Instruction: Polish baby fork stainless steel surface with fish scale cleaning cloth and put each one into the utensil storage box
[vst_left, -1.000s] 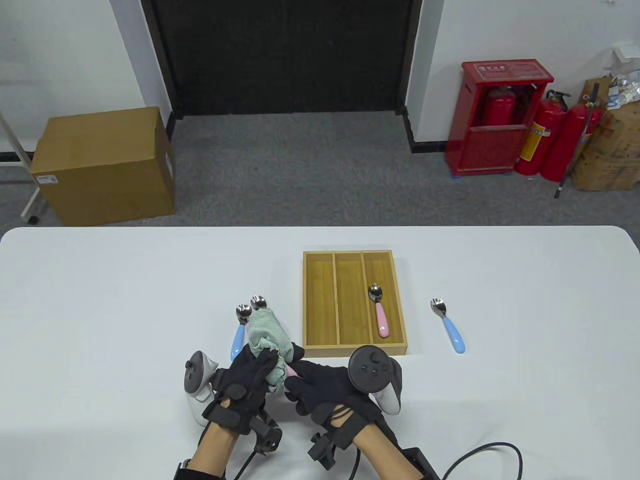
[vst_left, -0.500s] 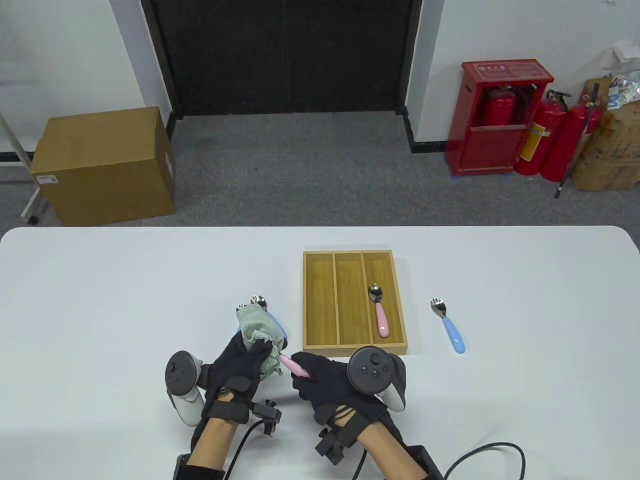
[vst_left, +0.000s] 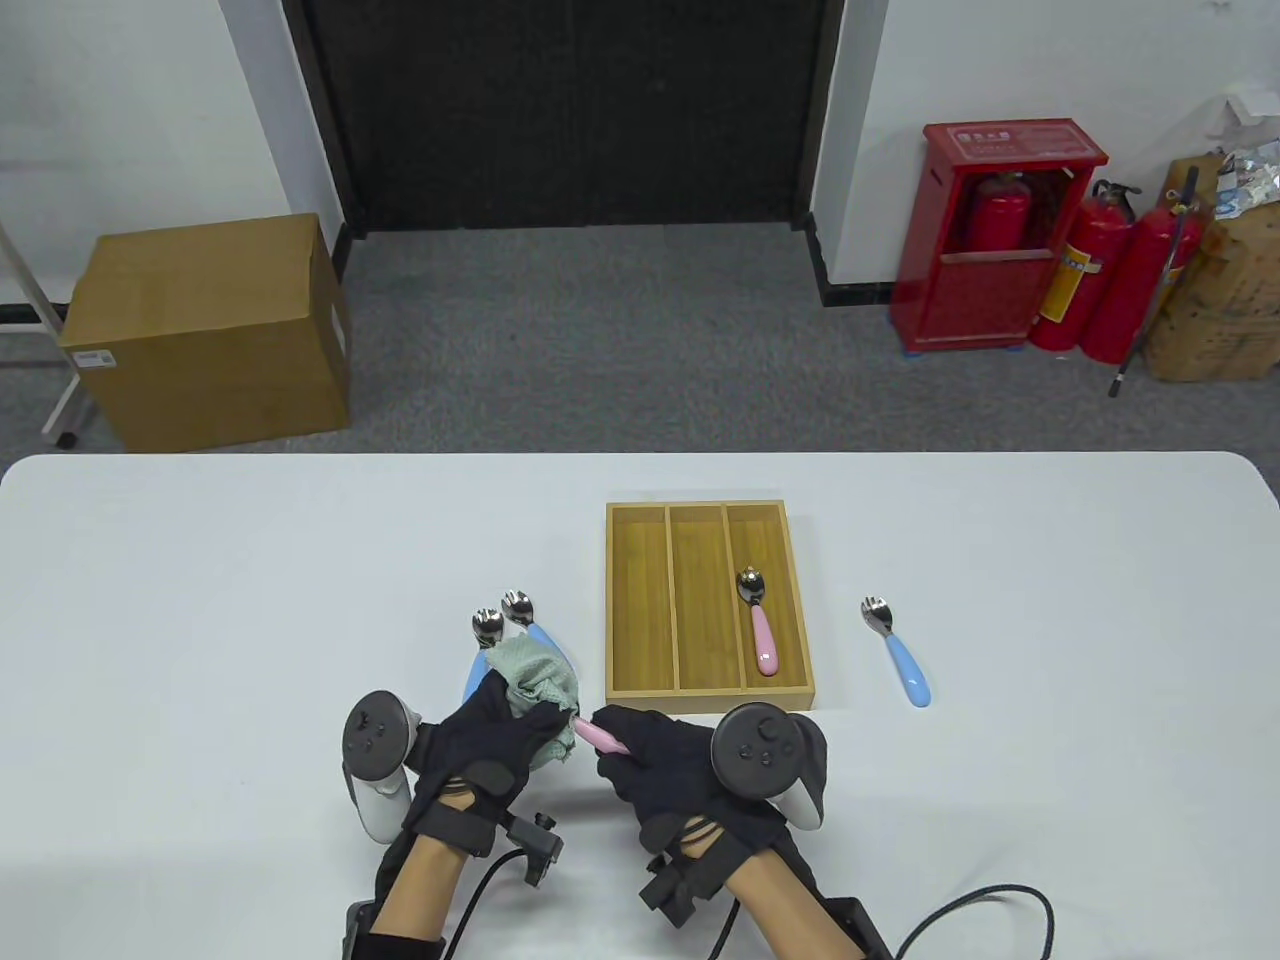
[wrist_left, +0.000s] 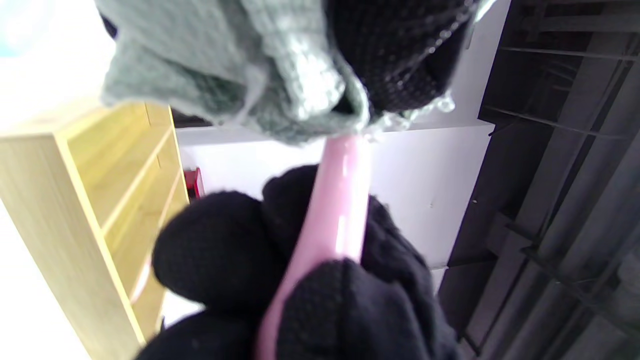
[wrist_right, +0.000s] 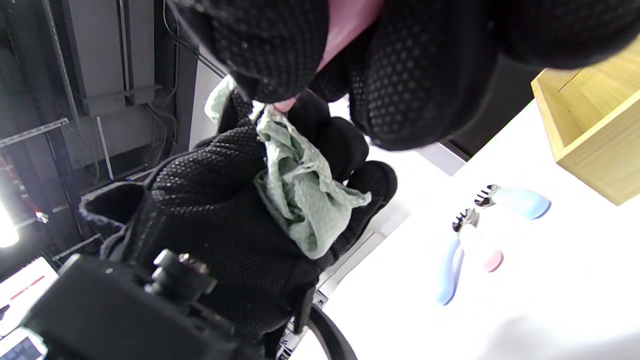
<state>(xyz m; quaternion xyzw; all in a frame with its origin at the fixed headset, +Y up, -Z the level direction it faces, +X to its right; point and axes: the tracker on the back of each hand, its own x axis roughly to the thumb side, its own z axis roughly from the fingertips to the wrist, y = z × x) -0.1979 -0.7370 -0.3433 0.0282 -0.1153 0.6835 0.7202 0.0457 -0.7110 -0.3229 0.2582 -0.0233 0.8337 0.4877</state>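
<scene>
While we're pinching the pink-handled fork by its handle with our right hand, our left hand is bunching the fish scale cloth around the steel end, so one hand is steadying while the other is doing the rubbing. We're guessing the head is buried in the cloth, since it isn't showing.

Just off at 12 o'clock from the left hand, the two waiting forks are lying within easy reach. The storage box is sitting at 1 o'clock, with a pink fork already lying in its right compartment. Another blue fork is lying at 3 o'clock of the box.

Everything's sitting on a white table, and beyond it we're seeing grey carpet, a cardboard box and a red extinguisher cabinet.
</scene>
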